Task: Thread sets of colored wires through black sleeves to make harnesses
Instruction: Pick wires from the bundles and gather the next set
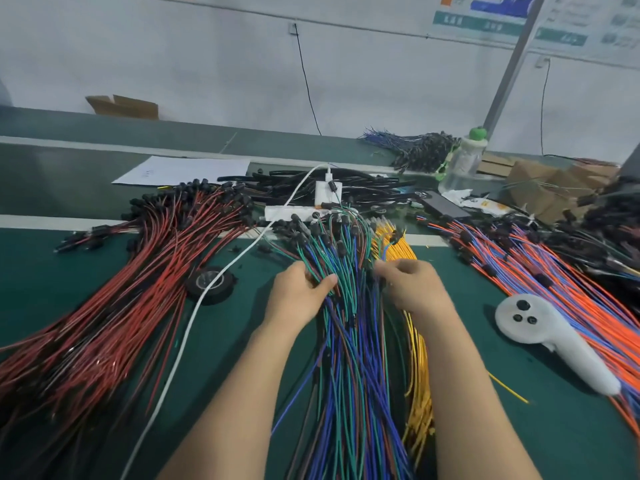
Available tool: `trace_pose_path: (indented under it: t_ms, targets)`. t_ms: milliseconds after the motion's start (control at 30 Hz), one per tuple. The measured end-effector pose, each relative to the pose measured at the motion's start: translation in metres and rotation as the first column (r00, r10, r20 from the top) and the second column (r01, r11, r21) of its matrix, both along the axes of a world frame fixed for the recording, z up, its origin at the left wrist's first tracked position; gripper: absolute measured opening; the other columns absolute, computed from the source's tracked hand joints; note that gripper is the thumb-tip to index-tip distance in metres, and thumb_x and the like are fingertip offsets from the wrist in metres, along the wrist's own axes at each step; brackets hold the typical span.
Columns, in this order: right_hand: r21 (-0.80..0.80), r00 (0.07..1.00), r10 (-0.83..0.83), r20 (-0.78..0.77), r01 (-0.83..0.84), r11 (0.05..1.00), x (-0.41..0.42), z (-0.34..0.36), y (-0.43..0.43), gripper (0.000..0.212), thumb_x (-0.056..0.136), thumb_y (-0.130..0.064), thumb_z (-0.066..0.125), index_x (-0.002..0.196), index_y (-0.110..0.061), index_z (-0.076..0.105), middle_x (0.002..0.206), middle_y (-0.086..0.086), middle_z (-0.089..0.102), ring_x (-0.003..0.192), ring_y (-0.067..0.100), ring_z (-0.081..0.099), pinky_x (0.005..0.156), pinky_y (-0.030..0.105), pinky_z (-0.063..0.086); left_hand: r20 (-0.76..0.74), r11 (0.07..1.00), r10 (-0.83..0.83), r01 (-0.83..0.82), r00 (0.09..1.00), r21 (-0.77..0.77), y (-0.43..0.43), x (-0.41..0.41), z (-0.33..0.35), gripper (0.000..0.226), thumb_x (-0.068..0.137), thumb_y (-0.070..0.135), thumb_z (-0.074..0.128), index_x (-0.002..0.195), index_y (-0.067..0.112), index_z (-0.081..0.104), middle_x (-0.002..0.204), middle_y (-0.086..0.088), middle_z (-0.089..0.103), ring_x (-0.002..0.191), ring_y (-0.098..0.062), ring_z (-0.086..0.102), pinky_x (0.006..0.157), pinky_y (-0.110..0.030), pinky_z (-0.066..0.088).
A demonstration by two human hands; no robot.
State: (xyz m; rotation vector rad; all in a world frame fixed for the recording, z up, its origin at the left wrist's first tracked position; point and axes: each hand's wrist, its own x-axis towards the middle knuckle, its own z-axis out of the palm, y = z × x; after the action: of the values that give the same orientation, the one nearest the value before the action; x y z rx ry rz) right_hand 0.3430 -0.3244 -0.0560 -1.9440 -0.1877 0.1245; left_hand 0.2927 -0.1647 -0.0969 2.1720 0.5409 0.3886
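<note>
A wide green desk (41, 271) stands by a white wall. Wires lie on it in heaps by colour, so each kind is easy to find. The red and black wires (121, 306) are on the left, the blue and green wires (349, 341) in the middle and the orange and blue wires (554, 282) on the right. Black sleeves (374, 185) wait at the back, near the heaps.

The left hand (304, 292) has its grip closed on a few blue and green wires, thumb on top, probably to pull out one set. The right hand (412, 285) curls at the same heap's edge. It is blurred, so I cannot tell if its grip holds any.
</note>
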Motion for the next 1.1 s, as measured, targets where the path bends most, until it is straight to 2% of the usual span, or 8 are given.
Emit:
trace_pose_path:
  t_ms: [67, 133, 267, 400, 533, 633, 867, 1100]
  targets:
    - [0.476, 0.978, 0.192, -0.075, -0.134, 0.869, -0.007, 0.011, 0.0, 0.019, 0.094, -0.017, 0.058, 0.077, -0.008, 0.058, 0.062, 0.003, 0.046, 0.039, 0.004, 0.033, 0.034, 0.013, 0.025, 0.041, 0.983, 0.142, -0.146, 0.989, 0.112, 0.002, -0.006, 0.005, 0.042, 0.081, 0.057, 0.063, 0.082, 0.018, 0.048, 0.066, 0.003, 0.052, 0.059, -0.017, 0.051, 0.048, -0.029, 0.03]
    - [0.588, 0.948, 0.315, -0.038, -0.234, 0.774, -0.012, 0.015, 0.007, 0.017, 0.094, -0.013, 0.057, 0.078, -0.008, 0.056, 0.063, 0.003, 0.057, 0.038, 0.003, 0.039, 0.037, 0.012, 0.031, 0.245, 0.98, 0.181, -0.196, 0.952, 0.04, 0.003, -0.009, 0.013, 0.038, 0.083, 0.057, 0.059, 0.077, 0.021, 0.047, 0.062, 0.005, 0.05, 0.056, -0.012, 0.049, 0.049, -0.027, 0.033]
    - [0.332, 0.916, 0.4, -0.017, -0.372, 0.867, -0.026, 0.004, 0.037, 0.014, 0.093, -0.002, 0.057, 0.079, -0.003, 0.055, 0.058, 0.007, 0.058, 0.04, 0.007, 0.053, 0.045, 0.016, 0.047, 0.259, 0.921, -0.046, 0.141, 0.965, -0.363, -0.006, -0.008, 0.024, 0.043, 0.094, 0.049, 0.045, 0.074, 0.014, 0.059, 0.066, 0.002, 0.058, 0.059, -0.011, 0.053, 0.065, -0.024, 0.045]
    - [-0.074, 0.901, 0.428, 0.076, -0.423, 0.903, -0.027, -0.005, 0.042, 0.014, 0.091, -0.006, 0.058, 0.085, 0.005, 0.063, 0.058, 0.005, 0.06, 0.039, 0.007, 0.051, 0.042, 0.018, 0.043, 0.213, 0.831, -0.179, 0.263, 0.961, -0.49, -0.006, -0.011, 0.015, 0.024, 0.097, 0.021, 0.052, 0.079, 0.012, 0.066, 0.069, -0.003, 0.062, 0.063, -0.017, 0.054, 0.06, -0.028, 0.043]
    - [0.053, 0.854, 0.52, -0.015, -0.519, 0.853, -0.027, -0.004, 0.035, 0.023, 0.094, -0.008, 0.058, 0.071, -0.005, 0.057, 0.056, 0.002, 0.061, 0.038, 0.004, 0.05, 0.04, 0.014, 0.04, 0.217, 0.83, -0.174, 0.261, 0.961, -0.492, 0.001, -0.014, 0.015, 0.023, 0.095, 0.017, 0.054, 0.08, 0.009, 0.068, 0.065, -0.003, 0.06, 0.052, -0.013, 0.05, 0.055, -0.022, 0.041]
    - [0.052, 0.892, 0.45, -0.043, -0.447, 0.893, -0.024, -0.003, 0.031, 0.026, 0.093, -0.011, 0.06, 0.068, -0.01, 0.055, 0.053, 0.0, 0.06, 0.037, 0.006, 0.048, 0.038, 0.015, 0.037, 0.179, 0.808, -0.087, 0.175, 0.98, -0.563, 0.002, -0.016, 0.015, 0.022, 0.095, 0.016, 0.055, 0.075, 0.016, 0.066, 0.063, 0.002, 0.061, 0.054, -0.007, 0.055, 0.05, -0.019, 0.047]
    - [0.02, 0.946, 0.32, -0.054, -0.319, 0.947, -0.022, -0.003, 0.029, 0.019, 0.086, -0.015, 0.059, 0.068, -0.015, 0.055, 0.054, -0.002, 0.058, 0.04, 0.008, 0.042, 0.039, 0.017, 0.033, 0.214, 0.818, 0.018, 0.109, 0.977, -0.565, 0.002, -0.018, 0.021, 0.025, 0.098, 0.009, 0.042, 0.082, 0.01, 0.062, 0.055, 0.001, 0.053, 0.036, -0.003, 0.037, 0.036, -0.014, 0.029]
    - [-0.049, 0.958, 0.265, 0.109, -0.261, 0.964, -0.023, 0.001, 0.046, 0.037, 0.096, -0.019, 0.054, 0.06, -0.012, 0.053, 0.05, 0.005, 0.043, 0.042, 0.014, 0.034, 0.048, 0.026, 0.027, 0.344, 0.867, -0.028, 0.194, 0.938, -0.458, -0.007, -0.016, 0.033, 0.021, 0.1, 0.013, 0.042, 0.093, 0.01, 0.062, 0.052, 0.004, 0.058, 0.037, -0.004, 0.044, 0.038, -0.015, 0.035]
